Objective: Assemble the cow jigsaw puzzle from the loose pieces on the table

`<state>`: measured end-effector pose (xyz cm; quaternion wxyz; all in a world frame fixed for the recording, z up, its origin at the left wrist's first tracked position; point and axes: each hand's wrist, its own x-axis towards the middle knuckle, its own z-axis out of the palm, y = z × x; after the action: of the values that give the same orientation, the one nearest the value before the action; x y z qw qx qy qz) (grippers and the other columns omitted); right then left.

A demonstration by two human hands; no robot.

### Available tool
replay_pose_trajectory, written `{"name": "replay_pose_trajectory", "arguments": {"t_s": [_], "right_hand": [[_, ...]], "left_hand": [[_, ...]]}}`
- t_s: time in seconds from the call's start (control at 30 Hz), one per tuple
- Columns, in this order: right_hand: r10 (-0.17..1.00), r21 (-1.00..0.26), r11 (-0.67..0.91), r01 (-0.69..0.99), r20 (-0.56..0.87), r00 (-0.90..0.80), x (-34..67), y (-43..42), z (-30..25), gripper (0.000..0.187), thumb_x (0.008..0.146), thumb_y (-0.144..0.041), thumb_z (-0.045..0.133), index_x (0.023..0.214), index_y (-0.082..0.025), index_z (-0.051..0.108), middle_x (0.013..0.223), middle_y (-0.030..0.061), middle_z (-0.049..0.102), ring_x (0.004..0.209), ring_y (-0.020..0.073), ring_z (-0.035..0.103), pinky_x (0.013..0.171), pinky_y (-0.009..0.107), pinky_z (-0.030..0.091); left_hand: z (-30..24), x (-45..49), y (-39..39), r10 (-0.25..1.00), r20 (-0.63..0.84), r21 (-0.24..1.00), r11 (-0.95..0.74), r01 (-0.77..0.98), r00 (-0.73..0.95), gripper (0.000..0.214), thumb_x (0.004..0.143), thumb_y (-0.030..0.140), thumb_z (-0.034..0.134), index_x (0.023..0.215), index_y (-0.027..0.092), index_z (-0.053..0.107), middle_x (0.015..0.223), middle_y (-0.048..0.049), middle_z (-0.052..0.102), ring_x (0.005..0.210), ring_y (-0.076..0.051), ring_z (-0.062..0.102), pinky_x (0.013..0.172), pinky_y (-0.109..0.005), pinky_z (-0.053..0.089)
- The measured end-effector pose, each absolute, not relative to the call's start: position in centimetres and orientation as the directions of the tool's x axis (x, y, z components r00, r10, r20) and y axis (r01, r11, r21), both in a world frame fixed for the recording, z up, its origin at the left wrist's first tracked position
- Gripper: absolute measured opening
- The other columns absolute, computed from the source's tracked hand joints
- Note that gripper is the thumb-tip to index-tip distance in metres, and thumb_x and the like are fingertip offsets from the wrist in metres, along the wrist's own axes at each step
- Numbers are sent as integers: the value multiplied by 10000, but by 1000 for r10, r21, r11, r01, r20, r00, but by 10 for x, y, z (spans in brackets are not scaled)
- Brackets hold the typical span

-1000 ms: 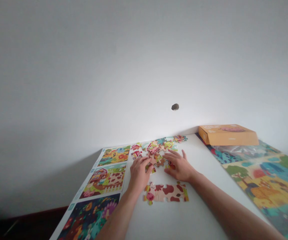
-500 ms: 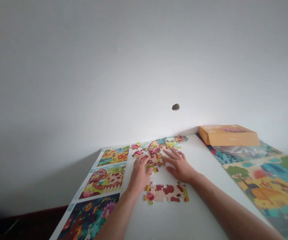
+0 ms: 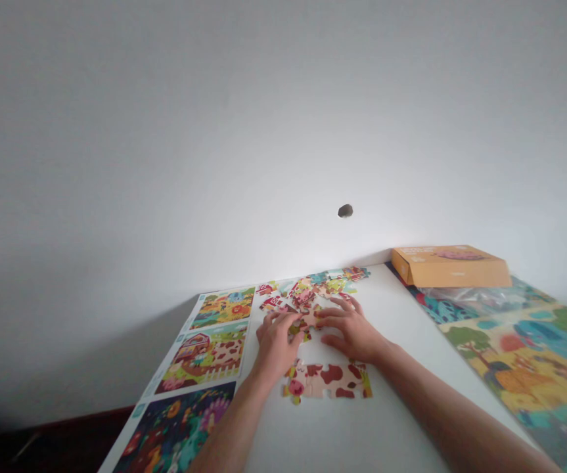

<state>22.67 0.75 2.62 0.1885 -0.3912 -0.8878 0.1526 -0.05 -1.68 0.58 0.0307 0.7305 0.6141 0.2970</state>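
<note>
Two hands, left (image 3: 277,341) and right (image 3: 349,328), at a heap of farm jigsaw pieces (image 3: 307,291)

The heap lies on the white tabletop (image 3: 303,437), toward the wall (image 3: 273,164), with several pieces overlapping. The left hand is palm down at its near edge, fingers bent and close together, thumb apart from them; whether they pinch a piece cannot be told. The right hand is opposite, its fingers slightly spread and its thumb apart from them. Between the hands lies a cream-and-brown piece (image 3: 309,320), at the fingertips of both.

Nearer the person, between the forearms, is a joined cow section (image 3: 330,381), flat, its pink-muzzled head to the left and its brown-patched body to the right. Left of the hands, a printed sheet (image 3: 202,358) shows three scenes: a yellow one with a lion, a barn with a spotted cow, and a dark one.

On the right, an orange box (image 3: 458,270) and clear plastic wrapping (image 3: 470,297) rest on a colourful animal poster (image 3: 524,358). The wall has a dark hole (image 3: 345,211).
</note>
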Motion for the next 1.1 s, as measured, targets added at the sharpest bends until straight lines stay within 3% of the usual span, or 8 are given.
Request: {"name": "replay_pose_trajectory", "arguments": {"t_s": [0.2,0.4,0.63,0.7,0.8,0.9,1.1], "right_hand": [[768,-429,637,640,289,-571,226,14,14,239,828,-364,718,1044,-278,661,1406,36,553,1377,323,357,1138,593,184],[766,-446,642,623,362,-531,225,14,14,125,862,-309,681,962,-255,627,1130,25,684,1215,270,481,1102,530,246],[789,-444,612,654,394,-472,230,12,19,303,779,-312,693,1051,-234,585,1062,58,625,1075,265,497,1049,488,305],[810,-447,583,679,390,-438,233,13,19,356,772,-309,674,1102,-225,571,1091,73,605,1075,270,491,1032,477,318],[844,-442,531,723,350,-406,236,14,19,528,732,-278,661,1238,-215,525,1173,96,575,1103,284,479,1029,486,307],[865,-424,500,756,293,-408,237,14,19,650,709,-270,655,1336,-230,489,1198,101,552,1125,297,466,1035,504,283],[866,-417,499,760,282,-413,237,14,22,591,695,-252,642,1279,-279,560,1144,76,553,1098,282,474,1025,482,273]], "left_hand": [[10,4,-19,918,386,431,-270,861,94,368,802,123,664,1132,283,692,1125,-8,735,1171,-284,540,1033,-483,414],[14,4,-25,896,391,437,-382,814,211,405,782,231,691,1182,287,666,1161,-23,704,1217,-303,511,1082,-508,370],[24,4,-35,837,350,382,-538,751,422,864,602,432,845,1382,288,503,1484,-94,417,1400,-373,290,1179,-579,192],[28,5,-38,832,317,366,-550,751,455,769,568,402,866,1275,283,589,1529,-92,340,1427,-388,232,1183,-595,162],[30,6,-40,832,252,350,-554,755,494,449,593,297,851,1023,295,720,1603,-15,187,1463,-409,142,1188,-610,113],[31,6,-42,827,189,361,-559,746,529,328,635,241,814,946,335,767,1634,68,53,1480,-428,81,1188,-625,67],[35,5,-43,835,154,383,-543,747,528,273,629,196,777,874,318,785,1631,73,107,1484,-425,73,1190,-630,30]]}}
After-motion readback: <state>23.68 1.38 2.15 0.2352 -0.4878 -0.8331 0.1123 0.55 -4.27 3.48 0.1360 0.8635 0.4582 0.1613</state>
